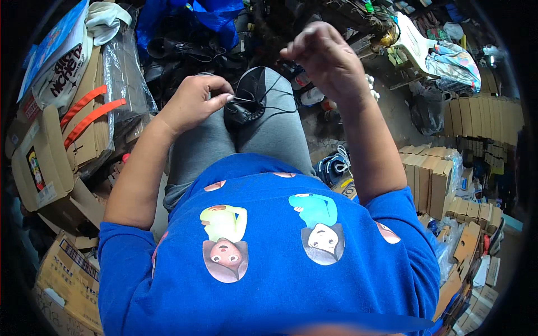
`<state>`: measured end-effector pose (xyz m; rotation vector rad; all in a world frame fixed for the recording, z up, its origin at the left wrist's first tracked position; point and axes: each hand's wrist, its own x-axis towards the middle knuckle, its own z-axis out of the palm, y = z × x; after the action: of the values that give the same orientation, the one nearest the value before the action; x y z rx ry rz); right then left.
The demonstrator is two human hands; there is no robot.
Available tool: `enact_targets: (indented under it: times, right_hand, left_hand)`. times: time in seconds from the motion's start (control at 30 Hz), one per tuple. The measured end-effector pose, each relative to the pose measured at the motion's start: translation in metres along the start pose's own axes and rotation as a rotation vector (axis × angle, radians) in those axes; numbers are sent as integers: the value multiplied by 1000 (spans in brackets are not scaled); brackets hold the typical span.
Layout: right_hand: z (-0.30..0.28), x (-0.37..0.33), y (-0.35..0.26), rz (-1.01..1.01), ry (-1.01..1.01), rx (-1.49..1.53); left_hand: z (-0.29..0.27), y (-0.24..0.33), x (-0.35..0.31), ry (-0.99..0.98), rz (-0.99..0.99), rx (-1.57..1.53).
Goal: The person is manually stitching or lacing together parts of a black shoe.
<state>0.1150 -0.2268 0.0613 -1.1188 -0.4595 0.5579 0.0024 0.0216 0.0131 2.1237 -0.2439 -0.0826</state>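
Across my grey-trousered lap lies a black leather piece [245,112] that looks like a shoe or part of one. Thin black cord [278,108] loops over it and across my right thigh. At its left edge is my left hand [197,101], thumb and forefinger pinched on the cord beside the leather. Raised up and to the right, well away from the piece, my right hand [328,59] has its fingers curled together and slightly blurred. Whatever those right fingers hold, if anything, is too small to make out.
Cardboard boxes [49,151] and plastic-wrapped card crowd my left. Dark shoes [162,47] and a blue bag [216,22] lie ahead. To the right are a white plastic chair [412,47] with cloth on it, stacked boxes [428,173] and a blue shoe [330,166] with white laces.
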Motion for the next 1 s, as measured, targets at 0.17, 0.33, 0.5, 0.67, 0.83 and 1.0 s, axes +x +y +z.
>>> enact_targets:
  times: [0.17, 0.33, 0.5, 0.67, 0.83, 1.0]
  right_hand:
    - [35, 7, 33, 161, -237, -1636]
    - [2, 2, 58, 343, -210, -1344]
    - [6, -1, 61, 301, -108, -1207]
    - [13, -11, 11, 203, -78, -281]
    - [4, -33, -25, 412, -407, -252]
    - [-50, -53, 0, 527, -327, -1207]
  left_hand:
    - [4, -7, -11, 4, 73, 109]
    - [-10, -24, -26, 20, 144, 401]
    - [-49, -14, -48, 122, -291, -261]
    - [-7, 31, -16, 84, 119, -915]
    - [9, 36, -15, -280, -53, -1396]
    - [-33, -7, -28, -94, 30, 273]
